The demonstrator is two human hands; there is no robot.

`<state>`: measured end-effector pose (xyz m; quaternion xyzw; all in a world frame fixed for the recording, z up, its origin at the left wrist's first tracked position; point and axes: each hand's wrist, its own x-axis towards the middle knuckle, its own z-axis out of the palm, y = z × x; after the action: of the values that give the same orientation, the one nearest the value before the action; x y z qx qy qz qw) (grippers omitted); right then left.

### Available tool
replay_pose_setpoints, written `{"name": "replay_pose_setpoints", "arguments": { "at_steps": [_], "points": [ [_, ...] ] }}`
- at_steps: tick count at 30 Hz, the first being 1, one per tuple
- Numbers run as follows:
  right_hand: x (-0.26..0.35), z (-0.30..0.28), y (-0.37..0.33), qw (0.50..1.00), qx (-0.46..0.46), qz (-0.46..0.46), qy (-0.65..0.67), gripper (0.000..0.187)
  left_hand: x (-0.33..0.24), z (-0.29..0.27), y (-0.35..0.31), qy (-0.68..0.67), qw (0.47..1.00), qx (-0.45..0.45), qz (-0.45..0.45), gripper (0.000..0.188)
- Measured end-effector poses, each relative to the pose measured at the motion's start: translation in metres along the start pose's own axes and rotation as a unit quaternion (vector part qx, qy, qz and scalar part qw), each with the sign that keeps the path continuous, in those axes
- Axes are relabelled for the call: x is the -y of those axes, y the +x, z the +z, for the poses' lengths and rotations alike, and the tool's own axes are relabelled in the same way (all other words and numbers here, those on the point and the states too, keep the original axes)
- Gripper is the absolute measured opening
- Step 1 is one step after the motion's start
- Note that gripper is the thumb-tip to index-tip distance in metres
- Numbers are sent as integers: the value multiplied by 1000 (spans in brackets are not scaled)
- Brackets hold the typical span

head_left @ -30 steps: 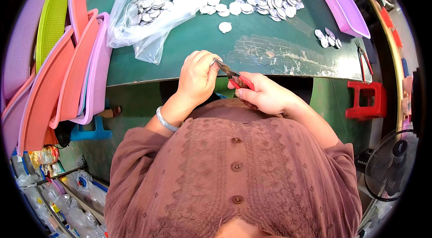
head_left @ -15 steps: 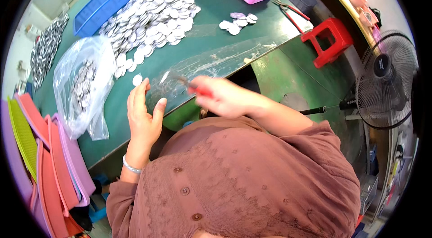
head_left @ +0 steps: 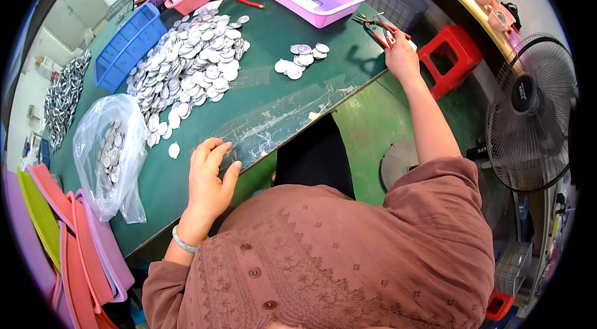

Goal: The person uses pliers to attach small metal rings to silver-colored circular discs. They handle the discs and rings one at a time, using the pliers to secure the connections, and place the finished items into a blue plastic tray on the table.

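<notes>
The left hand (head_left: 210,181), empty, fingers loosely parted, is above the table's (head_left: 280,105) near edge; the right hand (head_left: 403,60) reaches red-handled pliers (head_left: 376,36) by the right corner, grip unclear.

Free tabletop (head_left: 264,40) between disc heap (head_left: 193,61) and cluster (head_left: 302,60)

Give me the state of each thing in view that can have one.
Left hand: open, nothing visible in it
Right hand: fingers curled, grip unclear
Red-handled pliers: handles spread
Silvery discs: heaped
Clear bag: part-filled with discs
Purple tray: upright
Red stool: upright
Fan: standing, spin unclear
</notes>
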<state>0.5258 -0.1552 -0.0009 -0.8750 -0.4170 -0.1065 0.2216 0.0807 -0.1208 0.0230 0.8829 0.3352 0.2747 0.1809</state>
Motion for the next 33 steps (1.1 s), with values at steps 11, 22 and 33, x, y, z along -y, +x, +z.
{"name": "replay_pose_setpoints", "arguments": {
  "at_steps": [11,22,33],
  "points": [
    [-2,-35,-36,986,40,28,162,40,-7,5,4,-29,999,5,21,30],
    [112,-98,-160,680,222,8,699,36,-32,37,39,-498,850,107,-134,69],
    [241,-61,-210,598,429,-110,668,35,7,-32,-14,-627,747,-152,-163,45]
  ]
}}
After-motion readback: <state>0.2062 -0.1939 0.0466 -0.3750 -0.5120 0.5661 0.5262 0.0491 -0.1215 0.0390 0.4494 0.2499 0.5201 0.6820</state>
